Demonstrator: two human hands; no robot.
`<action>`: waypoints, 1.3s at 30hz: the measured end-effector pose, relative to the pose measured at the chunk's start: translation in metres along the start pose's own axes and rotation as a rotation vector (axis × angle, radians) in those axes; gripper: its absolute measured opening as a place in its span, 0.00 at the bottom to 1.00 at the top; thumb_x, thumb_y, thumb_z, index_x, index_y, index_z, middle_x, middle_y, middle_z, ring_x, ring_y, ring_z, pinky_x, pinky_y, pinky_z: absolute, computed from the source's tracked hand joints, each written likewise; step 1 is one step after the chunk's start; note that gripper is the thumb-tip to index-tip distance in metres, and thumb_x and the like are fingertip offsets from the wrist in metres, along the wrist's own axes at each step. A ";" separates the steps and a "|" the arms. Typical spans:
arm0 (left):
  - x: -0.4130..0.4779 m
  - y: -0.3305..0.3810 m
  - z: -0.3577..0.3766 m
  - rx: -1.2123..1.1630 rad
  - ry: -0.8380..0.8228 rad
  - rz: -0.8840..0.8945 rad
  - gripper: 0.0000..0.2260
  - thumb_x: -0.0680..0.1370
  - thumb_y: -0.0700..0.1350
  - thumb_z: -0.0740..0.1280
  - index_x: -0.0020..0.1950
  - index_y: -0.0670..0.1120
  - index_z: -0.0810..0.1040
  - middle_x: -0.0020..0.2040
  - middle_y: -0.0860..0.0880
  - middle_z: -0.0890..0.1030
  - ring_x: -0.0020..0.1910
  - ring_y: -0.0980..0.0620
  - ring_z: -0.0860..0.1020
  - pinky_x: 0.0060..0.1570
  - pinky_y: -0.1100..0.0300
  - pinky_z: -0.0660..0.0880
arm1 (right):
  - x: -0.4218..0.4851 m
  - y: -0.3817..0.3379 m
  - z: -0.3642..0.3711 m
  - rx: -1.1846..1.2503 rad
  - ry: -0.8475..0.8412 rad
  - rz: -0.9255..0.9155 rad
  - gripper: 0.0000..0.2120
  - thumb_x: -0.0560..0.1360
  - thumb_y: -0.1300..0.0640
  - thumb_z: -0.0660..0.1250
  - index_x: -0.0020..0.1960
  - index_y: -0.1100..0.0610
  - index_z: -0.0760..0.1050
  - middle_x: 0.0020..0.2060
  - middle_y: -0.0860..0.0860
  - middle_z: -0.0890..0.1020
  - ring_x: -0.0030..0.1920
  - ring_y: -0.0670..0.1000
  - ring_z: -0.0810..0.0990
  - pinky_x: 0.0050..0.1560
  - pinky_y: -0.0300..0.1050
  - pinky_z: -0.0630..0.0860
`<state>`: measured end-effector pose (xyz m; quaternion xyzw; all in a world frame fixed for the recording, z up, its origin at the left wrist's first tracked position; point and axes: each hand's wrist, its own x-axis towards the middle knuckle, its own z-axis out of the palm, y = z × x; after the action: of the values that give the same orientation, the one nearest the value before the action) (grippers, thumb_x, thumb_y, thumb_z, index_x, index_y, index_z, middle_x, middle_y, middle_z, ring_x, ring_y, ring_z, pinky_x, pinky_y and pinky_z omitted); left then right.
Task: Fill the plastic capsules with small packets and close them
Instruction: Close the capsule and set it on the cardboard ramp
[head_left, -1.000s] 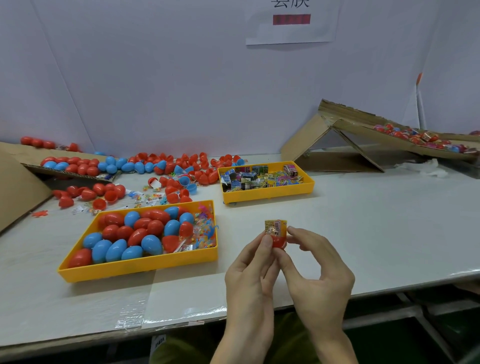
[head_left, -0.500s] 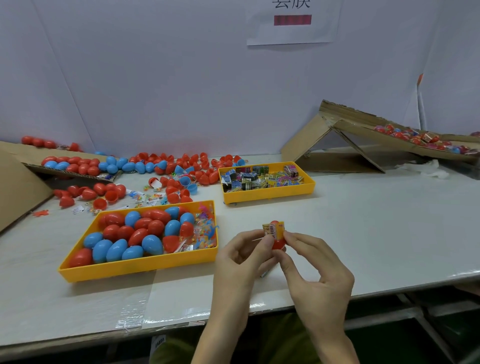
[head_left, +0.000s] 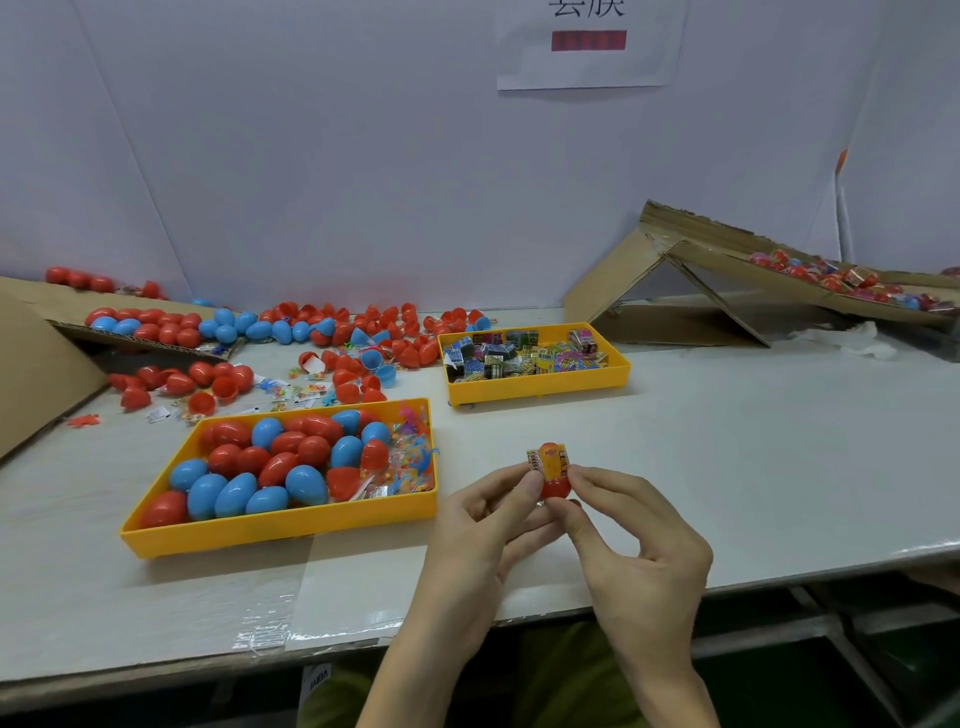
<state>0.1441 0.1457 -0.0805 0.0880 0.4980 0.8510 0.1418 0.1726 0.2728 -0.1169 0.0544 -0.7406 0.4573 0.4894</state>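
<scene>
Held: smooth red capsule (head_left: 556, 487), egg-shaped, with a yellow printed packet (head_left: 548, 460) on its top, above the counter (head_left: 753, 467).
Hands: left hand (head_left: 483, 519) and right hand (head_left: 634, 540) both pinch the capsule.
Trays: near tray (head_left: 280, 532) holds red and blue capsules; far tray (head_left: 540, 389) holds packets.
Room: pale wall (head_left: 363, 156).

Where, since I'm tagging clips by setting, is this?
Likely a hand-assembly packing bench: a yellow tray of red and blue capsules, another tray of small packets, and a cardboard ramp.
</scene>
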 end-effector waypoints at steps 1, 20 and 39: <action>0.000 0.000 0.000 0.005 -0.007 -0.002 0.16 0.72 0.47 0.73 0.57 0.42 0.84 0.55 0.39 0.85 0.54 0.41 0.84 0.47 0.59 0.82 | 0.000 -0.001 0.000 0.002 0.001 -0.005 0.15 0.67 0.57 0.77 0.53 0.55 0.84 0.50 0.43 0.83 0.53 0.40 0.82 0.54 0.33 0.78; 0.003 0.000 -0.006 -0.048 -0.130 -0.091 0.12 0.75 0.46 0.71 0.55 0.43 0.86 0.58 0.38 0.84 0.59 0.42 0.83 0.51 0.58 0.81 | 0.000 0.004 0.000 0.060 -0.033 0.011 0.15 0.68 0.58 0.76 0.55 0.57 0.84 0.50 0.45 0.84 0.52 0.44 0.83 0.52 0.32 0.78; -0.001 0.001 -0.007 -0.069 -0.202 -0.098 0.17 0.78 0.46 0.69 0.64 0.41 0.81 0.62 0.37 0.81 0.63 0.42 0.80 0.57 0.56 0.79 | 0.000 0.001 0.000 0.042 -0.049 0.027 0.17 0.68 0.59 0.76 0.57 0.58 0.83 0.51 0.46 0.85 0.53 0.42 0.83 0.55 0.33 0.78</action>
<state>0.1432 0.1386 -0.0828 0.1439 0.4552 0.8466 0.2354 0.1723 0.2736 -0.1174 0.0661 -0.7433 0.4778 0.4635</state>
